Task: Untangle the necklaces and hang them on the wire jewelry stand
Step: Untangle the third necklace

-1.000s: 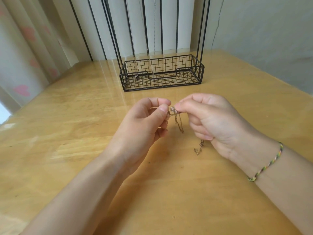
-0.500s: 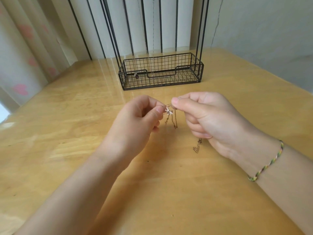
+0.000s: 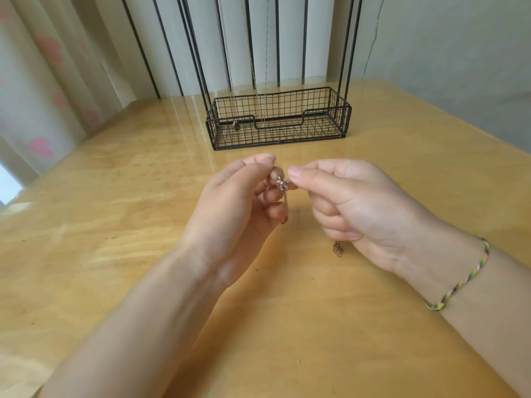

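Rose-toned metal chain is the workpiece. The necklace [image 3: 282,184] is bunched into a small knot held directly between the two grips, above the desk [image 3: 115,214].

Left grip [image 3: 238,208]: thumb and forefinger pinch the chain just left of the knot, with the other fingers curled beneath it. Right grip [image 3: 353,205]: thumb and forefinger pinch the strand just right of the knot. A short tail with a small end piece [image 3: 337,249] hangs below this grip; whether it touches the desk cannot be told. One strand drops from the knot between the grips.

Recommended handling for the step in hand, untangling:
1. Use one grip as the anchor and work with the other.
2. Loosen the knot by rolling it between the fingertips. Do not pull the grips apart, as tension is likely to tighten it.
3. Feed the free tail back through the opened loop.

The wire jewelry stand [image 3: 316,129] sits beyond both grips, well apart from them, with thin chains [image 3: 265,67] already hanging on it. Carry the freed necklace there only once it hangs straight.
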Demonstrator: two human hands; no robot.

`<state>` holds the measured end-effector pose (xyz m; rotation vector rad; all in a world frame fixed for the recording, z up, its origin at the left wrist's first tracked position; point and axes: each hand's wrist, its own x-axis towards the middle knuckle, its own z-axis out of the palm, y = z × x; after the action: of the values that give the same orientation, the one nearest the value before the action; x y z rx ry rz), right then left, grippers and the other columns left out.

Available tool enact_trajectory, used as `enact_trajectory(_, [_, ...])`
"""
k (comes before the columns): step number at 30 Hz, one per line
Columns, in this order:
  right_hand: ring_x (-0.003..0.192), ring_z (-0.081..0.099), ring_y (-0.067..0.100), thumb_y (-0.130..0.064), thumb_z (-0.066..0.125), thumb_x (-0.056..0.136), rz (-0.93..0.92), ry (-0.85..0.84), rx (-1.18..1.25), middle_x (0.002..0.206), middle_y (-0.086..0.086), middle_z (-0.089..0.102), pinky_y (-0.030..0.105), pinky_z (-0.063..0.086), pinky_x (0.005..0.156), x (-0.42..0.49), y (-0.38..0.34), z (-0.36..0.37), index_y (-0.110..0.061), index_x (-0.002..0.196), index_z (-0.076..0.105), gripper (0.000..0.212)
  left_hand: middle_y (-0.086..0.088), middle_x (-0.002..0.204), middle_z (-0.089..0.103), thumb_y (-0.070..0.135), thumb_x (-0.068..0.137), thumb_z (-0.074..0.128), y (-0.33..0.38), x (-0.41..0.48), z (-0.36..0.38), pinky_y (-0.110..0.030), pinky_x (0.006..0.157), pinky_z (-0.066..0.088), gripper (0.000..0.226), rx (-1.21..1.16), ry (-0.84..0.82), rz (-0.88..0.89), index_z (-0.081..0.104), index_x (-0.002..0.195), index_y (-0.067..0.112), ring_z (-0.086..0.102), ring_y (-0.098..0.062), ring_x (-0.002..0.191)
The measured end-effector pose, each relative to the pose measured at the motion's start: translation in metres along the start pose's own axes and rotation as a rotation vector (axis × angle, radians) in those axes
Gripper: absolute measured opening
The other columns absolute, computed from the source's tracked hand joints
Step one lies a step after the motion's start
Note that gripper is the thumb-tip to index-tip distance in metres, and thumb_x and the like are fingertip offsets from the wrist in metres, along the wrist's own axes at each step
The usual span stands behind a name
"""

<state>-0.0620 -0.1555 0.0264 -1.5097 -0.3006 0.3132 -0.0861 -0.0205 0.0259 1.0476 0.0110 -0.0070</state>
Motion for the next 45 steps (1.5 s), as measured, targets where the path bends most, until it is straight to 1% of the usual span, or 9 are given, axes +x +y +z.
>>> enact_trajectory(8, [0.033, 0.015, 0.005, -0.024, 0.056, 0.092, 0.015, -0.015, -0.035, 0.042, -0.008, 0.025, 0.014, 0.012, 0.034, 0.001, 0.001, -0.002, -0.015, 0.084, 0.059, 0.012, 0.003, 0.070, 0.059, 0.006, 0.080, 0.055, 0.007, 0.002, -0.006, -0.016, 0.059, 0.048, 0.019, -0.212, 0.001, -0.011, 0.052, 0.095, 0.018, 0.058, -0.009, 0.065])
enact_trajectory(16, [0.034, 0.014, 0.007, -0.030, 0.056, 0.091, 0.010, -0.042, -0.012, 0.042, -0.009, 0.022, 0.017, 0.008, 0.037, 0.000, 0.001, -0.002, -0.016, 0.079, 0.060, 0.018, -0.001, 0.081, 0.065, 0.000, 0.072, 0.056, 0.007, 0.001, -0.006, -0.014, 0.043, 0.032, 0.031, -0.126, -0.010, -0.027, 0.058, 0.099, 0.013, 0.052, -0.006, 0.067])
enact_trajectory(21, [0.034, 0.015, 0.007, -0.014, 0.063, 0.085, -0.017, -0.015, -0.048, 0.041, -0.008, 0.025, 0.014, 0.012, 0.035, 0.000, 0.000, -0.002, -0.014, 0.078, 0.060, 0.008, -0.003, 0.086, 0.067, 0.002, 0.065, 0.059, 0.007, -0.001, -0.003, -0.014, 0.042, 0.029, 0.048, -0.006, 0.027, 0.009, 0.061, 0.112, 0.013, 0.056, -0.005, 0.064])
enact_trajectory(24, [0.033, 0.016, 0.006, -0.012, 0.063, 0.085, -0.022, 0.036, -0.026, 0.040, -0.009, 0.025, 0.015, 0.012, 0.035, 0.000, 0.002, -0.002, -0.016, 0.073, 0.060, 0.012, -0.003, 0.087, 0.065, -0.004, 0.076, 0.056, 0.006, -0.002, -0.001, -0.014, 0.042, 0.030, 0.041, 0.033, 0.030, 0.010, 0.063, 0.112, 0.014, 0.056, -0.004, 0.062])
enact_trajectory(29, [0.035, 0.015, 0.007, -0.017, 0.064, 0.085, -0.018, 0.094, 0.036, 0.041, -0.009, 0.026, 0.016, 0.012, 0.035, 0.004, 0.002, -0.008, -0.015, 0.072, 0.055, 0.016, 0.002, 0.069, 0.056, -0.007, 0.084, 0.047, 0.005, 0.000, -0.003, -0.015, 0.044, 0.036, 0.029, -0.006, 0.042, -0.001, 0.063, 0.096, 0.014, 0.044, -0.006, 0.055])
enact_trajectory(34, [0.036, 0.017, 0.007, -0.021, 0.067, 0.083, -0.027, 0.087, 0.000, 0.041, -0.010, 0.028, 0.018, 0.012, 0.036, 0.005, 0.003, -0.008, -0.016, 0.075, 0.056, 0.015, 0.003, 0.067, 0.052, -0.005, 0.088, 0.042, 0.000, 0.001, -0.007, -0.018, 0.045, 0.038, 0.026, 0.224, -0.012, -0.070, 0.060, 0.095, 0.012, 0.045, -0.007, 0.054])
enact_trajectory(38, [0.034, 0.022, 0.005, -0.028, 0.072, 0.077, -0.055, 0.104, -0.080, 0.045, -0.010, 0.032, 0.014, 0.021, 0.033, 0.005, 0.003, -0.007, -0.018, 0.071, 0.054, 0.021, 0.003, 0.067, 0.052, 0.007, 0.074, 0.053, -0.001, 0.001, -0.010, -0.020, 0.049, 0.043, 0.020, 0.363, -0.042, -0.108, 0.059, 0.093, 0.011, 0.046, -0.009, 0.056])
enact_trajectory(42, [0.034, 0.022, 0.004, -0.027, 0.071, 0.079, -0.058, 0.091, -0.123, 0.044, -0.011, 0.032, 0.015, 0.021, 0.034, 0.004, 0.003, -0.007, -0.016, 0.072, 0.056, 0.020, 0.009, 0.063, 0.053, 0.018, 0.072, 0.068, -0.003, -0.001, -0.011, -0.024, 0.059, 0.044, 0.010, 0.618, 0.023, 0.015, 0.063, 0.081, 0.016, 0.046, -0.007, 0.056])
enact_trajectory(45, [0.035, 0.019, 0.005, -0.028, 0.068, 0.082, -0.020, 0.063, -0.143, 0.043, -0.010, 0.028, 0.015, 0.019, 0.034, 0.005, 0.001, -0.010, -0.016, 0.074, 0.059, 0.017, 0.009, 0.067, 0.054, 0.012, 0.085, 0.067, -0.001, -0.001, -0.011, -0.029, 0.067, 0.043, 0.007, 0.673, 0.055, 0.070, 0.065, 0.083, 0.018, 0.047, -0.005, 0.058])
